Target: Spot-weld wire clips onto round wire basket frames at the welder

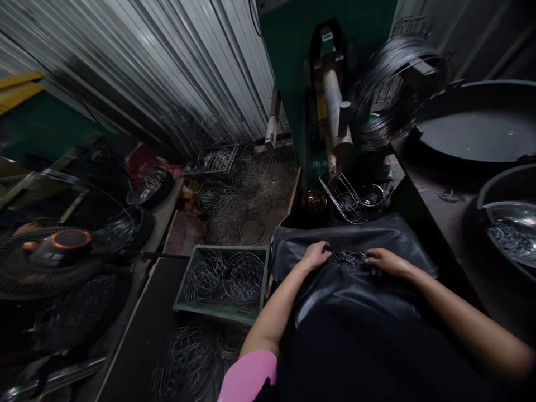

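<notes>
Head view: curled hands (317, 255) (384, 261) flank wire pieces (347, 259) on black cloth (341, 287).

Gathered in a small, loose heap on a black, shiny sheet (335, 301) across the lap: thin wire pieces (347, 260), grey with pale glints, several visibly curved. Lying crisscrossed and overlapping, pointing in different directions, with fine ends poking out around the edges. Spread between two bare hands, close to the fingertips of the left hand (317, 255) on one side and the right hand (384, 261) on the other. Too tangled to count.
</notes>
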Tool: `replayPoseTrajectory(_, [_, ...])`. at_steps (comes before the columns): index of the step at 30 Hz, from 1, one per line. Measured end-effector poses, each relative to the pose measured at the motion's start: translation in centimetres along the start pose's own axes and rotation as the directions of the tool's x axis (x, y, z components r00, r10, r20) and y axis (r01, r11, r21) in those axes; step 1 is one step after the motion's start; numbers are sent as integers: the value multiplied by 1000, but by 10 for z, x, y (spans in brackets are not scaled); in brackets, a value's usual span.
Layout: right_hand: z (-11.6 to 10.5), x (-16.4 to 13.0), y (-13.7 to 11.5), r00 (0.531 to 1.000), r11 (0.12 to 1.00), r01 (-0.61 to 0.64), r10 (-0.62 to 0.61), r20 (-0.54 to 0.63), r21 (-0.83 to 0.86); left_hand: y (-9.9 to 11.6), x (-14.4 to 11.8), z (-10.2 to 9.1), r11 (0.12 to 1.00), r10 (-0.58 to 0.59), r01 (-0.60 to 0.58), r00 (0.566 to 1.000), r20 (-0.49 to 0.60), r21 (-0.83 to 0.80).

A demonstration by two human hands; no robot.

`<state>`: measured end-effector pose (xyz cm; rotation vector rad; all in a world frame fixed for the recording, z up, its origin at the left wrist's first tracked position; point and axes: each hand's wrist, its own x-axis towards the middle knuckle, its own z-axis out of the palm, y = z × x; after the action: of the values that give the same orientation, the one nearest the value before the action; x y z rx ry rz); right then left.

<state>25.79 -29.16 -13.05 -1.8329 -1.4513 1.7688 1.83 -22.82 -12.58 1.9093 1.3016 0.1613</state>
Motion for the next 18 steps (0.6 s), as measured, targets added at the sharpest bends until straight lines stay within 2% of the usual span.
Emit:
replayPoseTrajectory(4, [-6, 1, 4, 998, 996, 24, -19, 57, -87, 5, -3, 4, 995, 16, -25, 995, 97, 92])
replayPoseTrajectory(6, [-6, -1, 3, 990, 977, 105, -86, 109, -185, 5, -4, 7, 993, 30, -44, 992, 122, 113])
replayPoseTrajectory(8, [-3, -4, 1, 969, 914, 238, -200, 146, -328, 5, -4, 10, 991, 46, -63, 989, 142, 122])
replayPoseTrajectory(10, [3, -7, -2, 951, 810, 309, -268, 155, -498, 5, -4, 13, 988, 56, -77, 986, 159, 132])
replayPoseTrajectory(14, [14, -12, -8, 971, 645, 221, -213, 106, -732, 5, -5, 14, 985, 56, -82, 984, 171, 150])
replayPoseTrajectory(16, [13, -12, -9, 967, 621, 235, -227, 115, -748, 6, -7, 12, 985, 45, -74, 984, 175, 158])
replayPoseTrajectory(18, [9, -9, -9, 946, 648, 290, -307, 106, -704, 8, -9, 9, 984, 31, -63, 982, 185, 168])
